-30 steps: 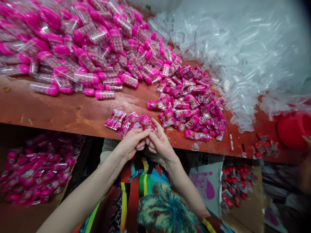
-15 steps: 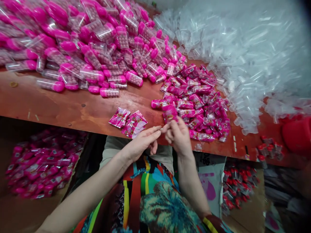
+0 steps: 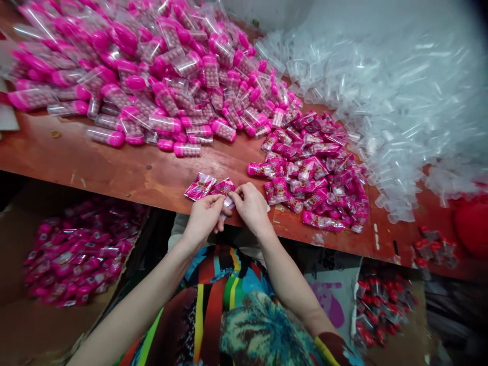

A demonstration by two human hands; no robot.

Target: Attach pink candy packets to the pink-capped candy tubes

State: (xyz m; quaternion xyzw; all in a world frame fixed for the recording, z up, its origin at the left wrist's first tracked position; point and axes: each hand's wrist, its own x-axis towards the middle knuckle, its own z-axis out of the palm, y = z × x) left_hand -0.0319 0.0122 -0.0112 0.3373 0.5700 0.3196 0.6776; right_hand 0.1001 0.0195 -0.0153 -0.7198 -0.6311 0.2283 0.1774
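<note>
At the table's front edge, my left hand (image 3: 208, 216) is closed in a pinch. Facing it, my right hand (image 3: 249, 206) pinches too, thumb against fingers. Between the fingertips shows a small pale lilac piece of wrapper (image 3: 229, 202), mostly covered by the fingers. Just beyond the hands lie a flat pink printed wrapper (image 3: 200, 186) and a second pink wrapper (image 3: 223, 186) that the fingers partly overlap. Right of my right hand, a pink packet (image 3: 277, 190) rests at the edge of a heap of filled pink packets (image 3: 324, 168).
Clear tubes with pink caps and small balls (image 3: 156, 96) are heaped at the back left. Empty clear plastic tubes (image 3: 381, 112) cover the right. Below stand a box of pink packets (image 3: 80, 254) and one of red-capped pieces (image 3: 381, 305). A red container (image 3: 473, 223) is far right.
My right hand has let go of a pink packet at the heap and moved left to the flat wrappers. My left hand has shifted slightly left; both now pinch a wrapper.
</note>
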